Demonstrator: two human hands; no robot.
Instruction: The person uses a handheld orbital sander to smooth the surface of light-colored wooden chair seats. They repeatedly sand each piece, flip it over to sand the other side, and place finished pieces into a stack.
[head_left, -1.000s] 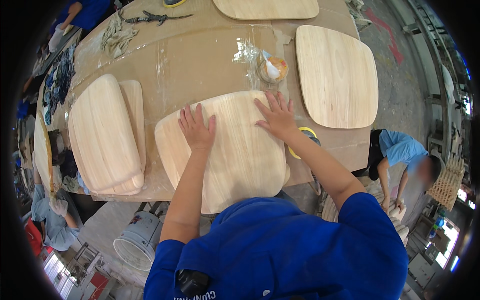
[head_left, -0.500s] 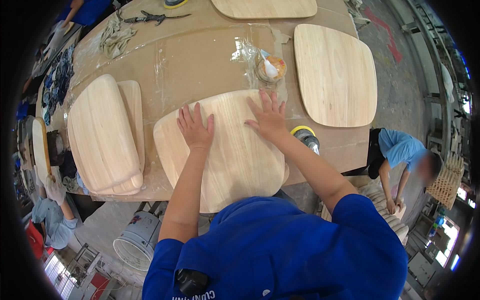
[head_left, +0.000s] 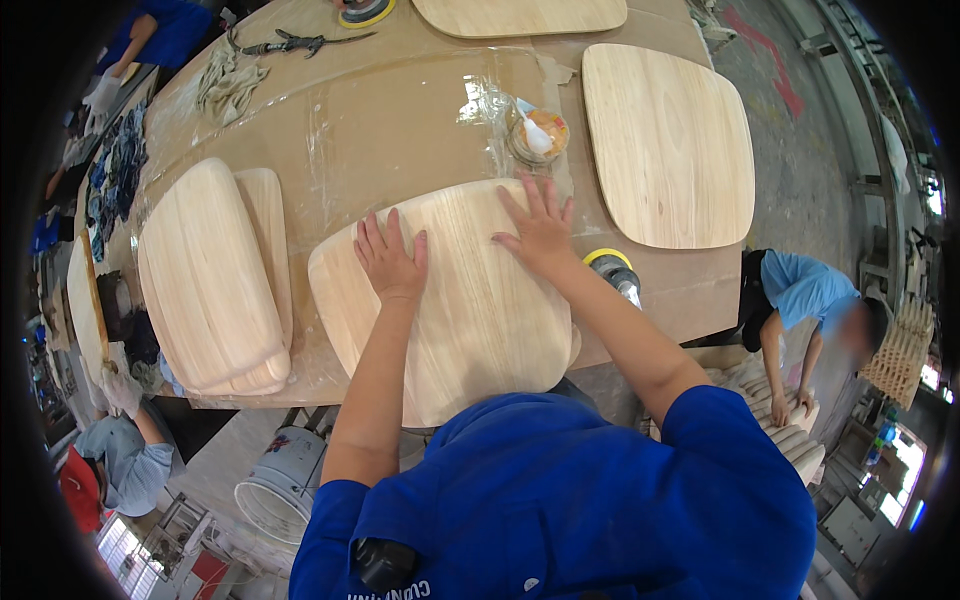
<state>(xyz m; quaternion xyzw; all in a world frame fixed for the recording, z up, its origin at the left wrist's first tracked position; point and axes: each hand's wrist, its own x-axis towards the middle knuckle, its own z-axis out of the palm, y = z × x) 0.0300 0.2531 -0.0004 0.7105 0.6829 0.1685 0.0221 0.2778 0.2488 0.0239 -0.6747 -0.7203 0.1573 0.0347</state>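
A pale wooden panel (head_left: 465,310) with rounded corners lies in front of me at the near edge of the table. My left hand (head_left: 392,258) rests flat on its upper left part, fingers spread. Near the panel's far right corner my right hand (head_left: 540,228) is also laid flat, fingers apart. Neither hand grips anything. Part of another board shows from under the panel's right edge. Just right of it stands a sander with a yellow-rimmed pad (head_left: 612,270). Beyond my right hand is a glass jar (head_left: 538,138) of orange-brown stuff with a white spoon.
Stacked wooden panels (head_left: 210,285) lie at left, another panel (head_left: 668,150) at right, one more (head_left: 520,12) at the far edge. A rag (head_left: 228,85) and an air gun (head_left: 295,43) lie far left. A bucket (head_left: 282,480) stands below. Co-workers are at both sides.
My hands and the panel stay almost in place. A hand now shows at the far sander. At left, the co-worker in a red cap has shifted; the view has tilted slightly.
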